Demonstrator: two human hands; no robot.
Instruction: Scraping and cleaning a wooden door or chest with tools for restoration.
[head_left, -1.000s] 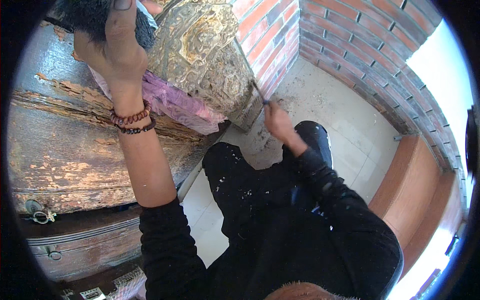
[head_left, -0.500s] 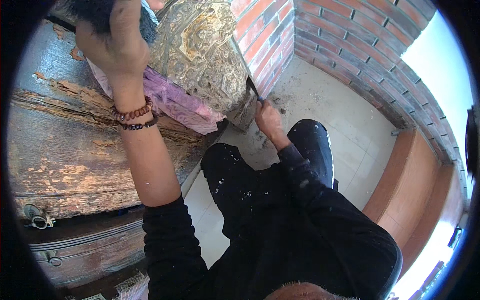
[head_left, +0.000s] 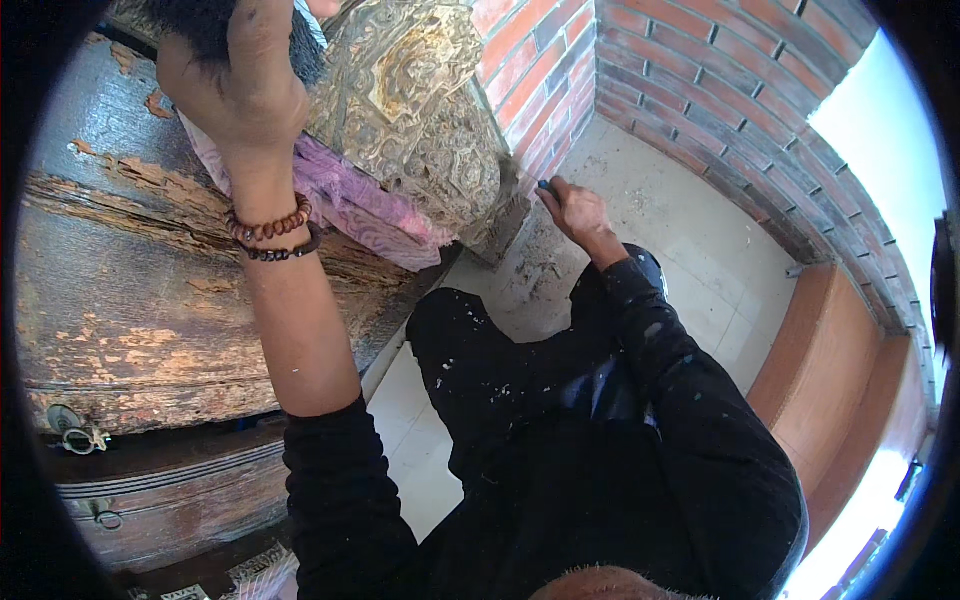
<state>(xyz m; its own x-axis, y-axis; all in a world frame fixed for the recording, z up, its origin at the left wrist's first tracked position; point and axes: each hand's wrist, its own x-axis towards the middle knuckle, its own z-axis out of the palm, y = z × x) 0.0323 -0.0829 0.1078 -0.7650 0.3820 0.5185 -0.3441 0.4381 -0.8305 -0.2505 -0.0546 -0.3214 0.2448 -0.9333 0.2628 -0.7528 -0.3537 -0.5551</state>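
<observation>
At the upper left, my left hand is closed around a black bristly thing; its fingers are mostly hidden, and a light blue striped edge shows beside it. My right hand is closed on a thin-bladed hand tool, with only a bit of blue showing; the blade cannot be made out. It is held just right of the corner of a weathered carved panel, near the brick wall. A pink and purple patterned cloth lies along the panel's near edge, below my left hand.
Worn wooden furniture with flaking paint fills the left, with metal ring pulls. Brick walls meet in a corner ahead. Dark debris lies on the tiled floor. An orange-brown ledge runs along the right.
My right hand has moved right and slightly up, away from the panel's corner, and the blade no longer shows clearly. My left hand stays nearly in place.
</observation>
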